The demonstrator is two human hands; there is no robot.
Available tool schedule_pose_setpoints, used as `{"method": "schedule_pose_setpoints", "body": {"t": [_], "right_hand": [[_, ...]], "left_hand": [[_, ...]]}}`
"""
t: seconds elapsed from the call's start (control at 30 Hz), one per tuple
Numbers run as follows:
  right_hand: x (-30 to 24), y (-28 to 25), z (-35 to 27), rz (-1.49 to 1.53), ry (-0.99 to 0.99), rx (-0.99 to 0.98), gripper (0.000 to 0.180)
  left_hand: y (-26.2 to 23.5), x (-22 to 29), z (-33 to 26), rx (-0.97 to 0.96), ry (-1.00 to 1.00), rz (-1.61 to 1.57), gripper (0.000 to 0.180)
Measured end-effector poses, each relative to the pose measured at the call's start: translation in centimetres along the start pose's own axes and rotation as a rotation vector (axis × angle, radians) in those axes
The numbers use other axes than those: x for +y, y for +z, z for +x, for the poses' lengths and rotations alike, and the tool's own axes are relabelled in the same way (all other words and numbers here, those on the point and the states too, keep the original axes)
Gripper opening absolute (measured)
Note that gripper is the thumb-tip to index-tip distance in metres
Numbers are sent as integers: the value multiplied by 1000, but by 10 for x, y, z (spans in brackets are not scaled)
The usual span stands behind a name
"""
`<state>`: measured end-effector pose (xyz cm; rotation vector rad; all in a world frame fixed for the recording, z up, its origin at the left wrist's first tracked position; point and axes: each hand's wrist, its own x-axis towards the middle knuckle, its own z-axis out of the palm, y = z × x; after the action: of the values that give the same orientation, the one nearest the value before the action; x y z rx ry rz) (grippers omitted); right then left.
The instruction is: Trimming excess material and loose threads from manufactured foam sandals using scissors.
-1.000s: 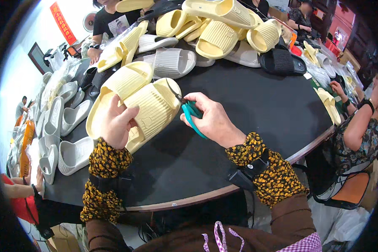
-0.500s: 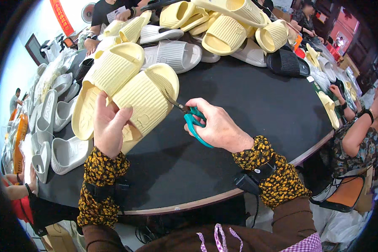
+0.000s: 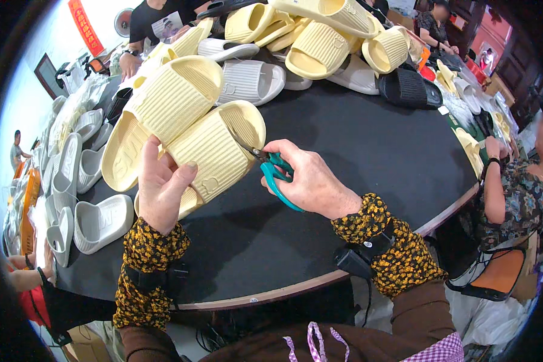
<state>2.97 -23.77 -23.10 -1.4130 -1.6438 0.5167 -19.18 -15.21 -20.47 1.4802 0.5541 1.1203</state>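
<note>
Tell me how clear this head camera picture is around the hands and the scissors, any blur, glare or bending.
Head view: sharp at the centre, where the left hand grips the pale yellow slipper and the right hand works the teal-handled scissors; soft light, faint shadows on the black table; the fisheye bends the table edge, with a dark vignette at the rim; the bright wall upper left looks washed out.

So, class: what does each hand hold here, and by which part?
The left hand grips a pale yellow slide sandal by its heel end. The right hand holds teal-handled scissors by the handles, tips at the sandal's strap.
</note>
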Motion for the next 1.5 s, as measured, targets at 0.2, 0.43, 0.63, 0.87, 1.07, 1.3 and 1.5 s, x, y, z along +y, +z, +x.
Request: {"method": "schedule_pose_setpoints", "body": {"t": [0.2,0.43,0.63,0.87,1.07,1.3,1.5], "right_hand": [[0,1,0,-3,-23,19,34],[0,1,-1,44,-27,25,32],[-1,1,-1,78,-36,150,35],[-5,0,2,-6,30,112,44],[-2,-7,0,9,-16,188,39],[-12,-4,-2,129,-57,164,41],[-13,-10,-4,172,-108,217,44]], "left_hand": [[1,2,0,-19,-10,20,66],[2,1,-1,-35,-36,12,64],[2,2,-2,-87,-97,53,64],[1,4,-5,-168,-151,136,66],[11,2,2,-242,-167,163,66],[4,2,-12,-234,6,264,65],[12,4,-12,-245,-55,302,64]]}}
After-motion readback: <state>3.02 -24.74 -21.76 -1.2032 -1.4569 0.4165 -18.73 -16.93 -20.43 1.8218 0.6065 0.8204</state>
